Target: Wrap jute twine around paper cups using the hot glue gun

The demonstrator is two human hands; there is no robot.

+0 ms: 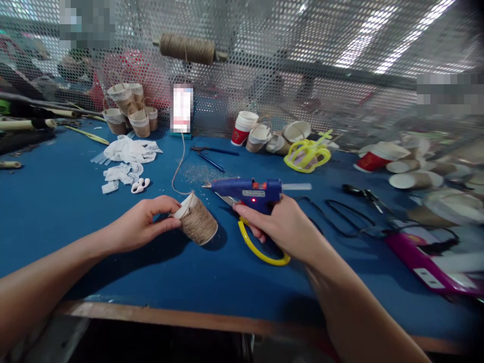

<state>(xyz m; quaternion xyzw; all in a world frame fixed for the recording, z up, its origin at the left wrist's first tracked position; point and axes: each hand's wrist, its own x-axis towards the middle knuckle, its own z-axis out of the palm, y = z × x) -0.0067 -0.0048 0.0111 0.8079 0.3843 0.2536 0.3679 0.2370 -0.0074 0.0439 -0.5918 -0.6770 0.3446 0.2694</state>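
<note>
Between its thumb and fingers, my left hand (151, 224) pinches the rim of a paper cup (198, 220) wound with brown twine. The cup is tilted, its white opening toward that hand. From its rim a loose strand of twine (183, 156) runs up toward the spool (187, 49) on the mesh wall. My right hand (283, 222) is closed round the handle of a blue glue gun (247, 191). A red light glows on the gun, a clear glue stick (297, 186) sticks out behind, and the nozzle points left, above the cup. Yellow-handled scissors (262, 254) lie beneath my right hand.
Pliers (215, 154), white lace (130, 150) and finished twine cups (139, 122) lie farther back. A phone (181, 108) leans on the mesh. More cups (245, 126) and a yellow crown-shaped item (307, 155) stand behind. At right are black cables and a purple power strip (419, 262).
</note>
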